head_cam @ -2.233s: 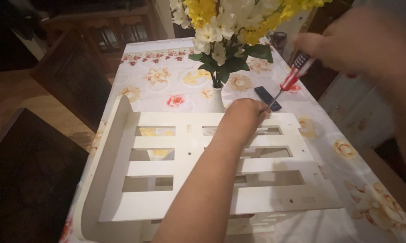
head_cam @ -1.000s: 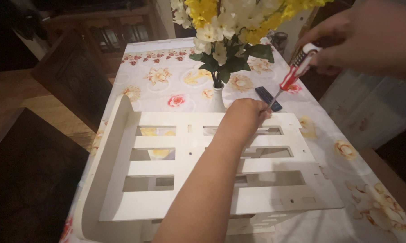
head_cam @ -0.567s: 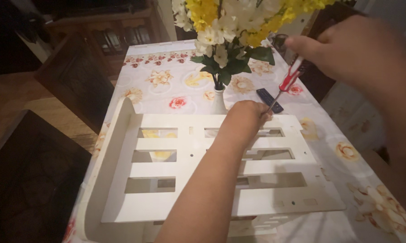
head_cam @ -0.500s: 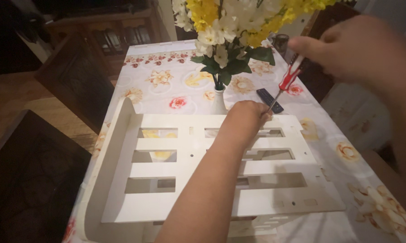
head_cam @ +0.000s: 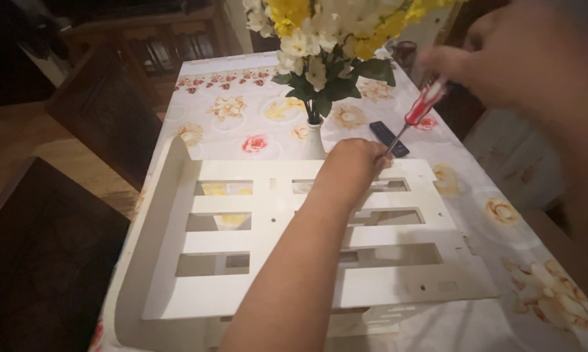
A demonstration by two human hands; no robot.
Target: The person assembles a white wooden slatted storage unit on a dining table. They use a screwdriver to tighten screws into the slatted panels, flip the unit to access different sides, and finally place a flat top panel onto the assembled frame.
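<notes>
Screwdriver turned at the panel's far edge

My right hand (head_cam: 522, 58) had shifted its closed grip on the red-handled screwdriver (head_cam: 416, 117); my left hand (head_cam: 354, 161) stayed clenched, steadying the white slotted wooden panel (head_cam: 313, 251) on the counter (head_cam: 229, 114).

Surface (head_cam: 203, 72): long table covered by a pale cloth printed with yellow, peach and red flowers.
Near end: white slatted panel (head_cam: 294, 254) lying flat, one curved side piece raised at its left edge.
Middle: white vase (head_cam: 313, 140) of yellow and white flowers, standing just beyond the panel.
Right of vase: dark remote control (head_cam: 384, 135), lying flat.
</notes>
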